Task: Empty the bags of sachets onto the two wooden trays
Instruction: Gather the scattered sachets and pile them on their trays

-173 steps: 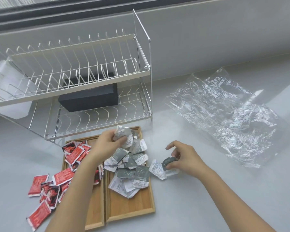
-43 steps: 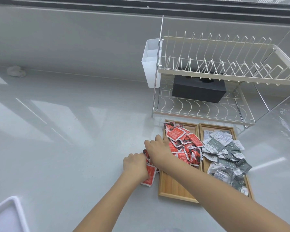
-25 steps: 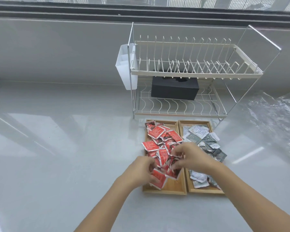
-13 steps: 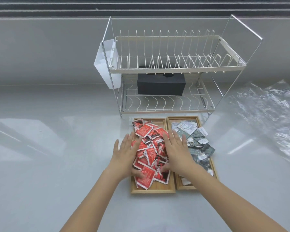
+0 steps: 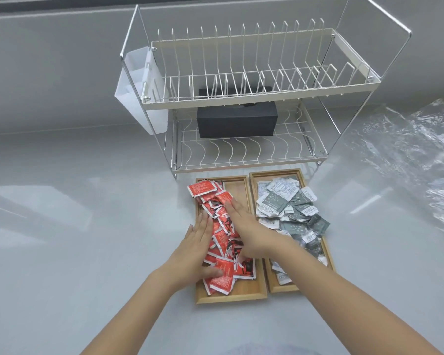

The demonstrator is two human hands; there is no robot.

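A pale grey worktop (image 5: 87,226) runs under a window wall, with a wire dish rack (image 5: 241,98) standing at the back, a black box (image 5: 237,121) on its lower shelf and a white plastic caddy (image 5: 141,93) hung on its side. There is only the one view, from the head, so everything comes from there. Half a second ago the two hands lay spread flat on top of the red pile; now they have drawn closer and pinch it into a narrower ridge. The left hand (image 5: 199,249) lies flat along the outer edge of the red sachets (image 5: 223,242), fingers straight, its grip open and holding nothing, only pressing. The right hand (image 5: 246,231) crosses over from the other side, palm down on the same heap, likewise unclosed and pushing, not grasping. Under both grips sits the left wooden tray (image 5: 231,294), and the red sachets now lie almost wholly within it. Just beyond the right hand, the right wooden tray (image 5: 274,174) carries the grey sachets (image 5: 290,211), a few hanging over its far rim. Well off past that tray lies the crumpled clear bag (image 5: 420,160), flat and apparently empty. I'd say the emptying is done and only tidying is left.
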